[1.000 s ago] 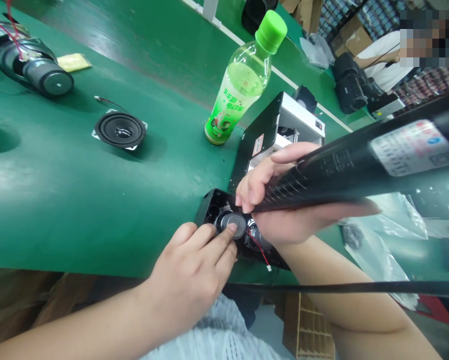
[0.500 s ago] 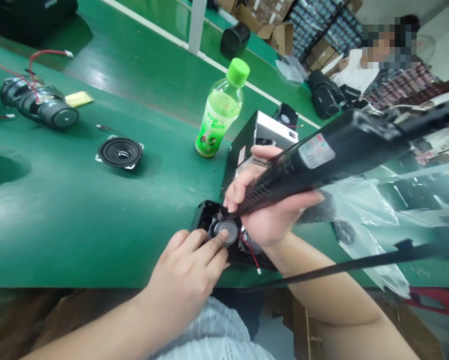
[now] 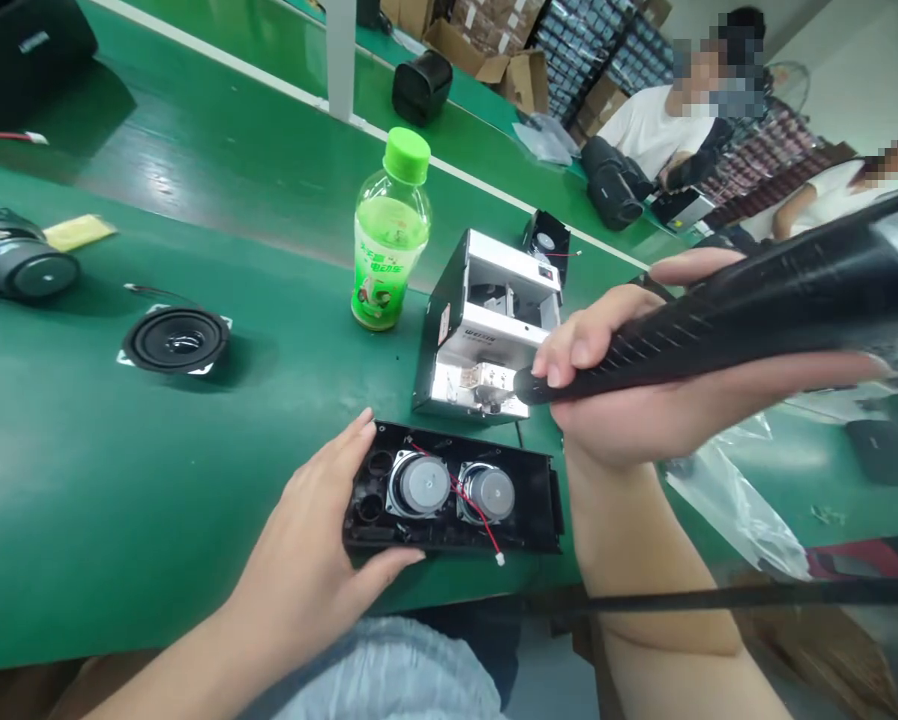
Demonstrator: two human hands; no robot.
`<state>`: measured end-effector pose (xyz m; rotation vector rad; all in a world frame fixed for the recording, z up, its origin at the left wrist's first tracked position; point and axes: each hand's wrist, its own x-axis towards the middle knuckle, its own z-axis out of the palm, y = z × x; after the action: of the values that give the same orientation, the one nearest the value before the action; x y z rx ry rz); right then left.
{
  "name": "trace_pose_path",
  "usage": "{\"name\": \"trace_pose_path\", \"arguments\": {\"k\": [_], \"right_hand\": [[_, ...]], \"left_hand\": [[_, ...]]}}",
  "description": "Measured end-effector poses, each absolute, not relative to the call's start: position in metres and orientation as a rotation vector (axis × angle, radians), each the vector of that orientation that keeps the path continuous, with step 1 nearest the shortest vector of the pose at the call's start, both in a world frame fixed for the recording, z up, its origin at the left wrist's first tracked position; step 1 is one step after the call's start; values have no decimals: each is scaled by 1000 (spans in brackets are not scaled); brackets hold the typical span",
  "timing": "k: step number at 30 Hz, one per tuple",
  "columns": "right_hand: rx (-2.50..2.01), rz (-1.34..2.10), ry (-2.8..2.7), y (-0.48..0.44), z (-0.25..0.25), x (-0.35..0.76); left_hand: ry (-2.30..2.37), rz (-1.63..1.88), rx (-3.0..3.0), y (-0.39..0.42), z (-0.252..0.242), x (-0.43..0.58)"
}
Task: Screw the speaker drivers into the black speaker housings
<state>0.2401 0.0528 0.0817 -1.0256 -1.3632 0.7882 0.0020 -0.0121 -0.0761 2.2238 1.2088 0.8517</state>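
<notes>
My left hand [image 3: 310,510] clasps the left end of a black speaker housing [image 3: 533,500], fingers along its far edge and thumb along the near one. Two round speaker drivers [image 3: 425,484] sit inside, and a red wire with a white plug [image 3: 500,558] trails over the near edge. My right hand [image 3: 644,390] is closed around a black electric screwdriver [image 3: 726,310]. The screwdriver's nose is at the front of a black and white screw feeder [image 3: 486,300] behind the housing; whether a screw is on the bit is hidden.
A green-capped bottle [image 3: 393,235] stands left of the feeder. A loose speaker [image 3: 179,340] and a cylindrical part [image 3: 33,268] lie farther left. A plastic bag [image 3: 734,500] is at the right, and a dark cable [image 3: 719,598] crosses the foreground. Two people sit beyond the bench.
My right hand has lifted the screwdriver from the housing and carried it to the screw feeder. My left hand has shifted from pressing a driver to gripping the housing's left end.
</notes>
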Motion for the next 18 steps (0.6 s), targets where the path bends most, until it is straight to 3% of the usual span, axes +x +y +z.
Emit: {"name": "trace_pose_path", "arguments": {"k": [5, 13, 18], "right_hand": [[-929, 492, -1187, 62, 76, 241], [-862, 556, -1105, 65, 61, 242], [-922, 655, -1110, 25, 84, 236]], "left_hand": [[1202, 821, 2205, -13, -75, 2], [1218, 804, 2159, -16, -74, 3], [1191, 756, 2135, -14, -74, 3]]}}
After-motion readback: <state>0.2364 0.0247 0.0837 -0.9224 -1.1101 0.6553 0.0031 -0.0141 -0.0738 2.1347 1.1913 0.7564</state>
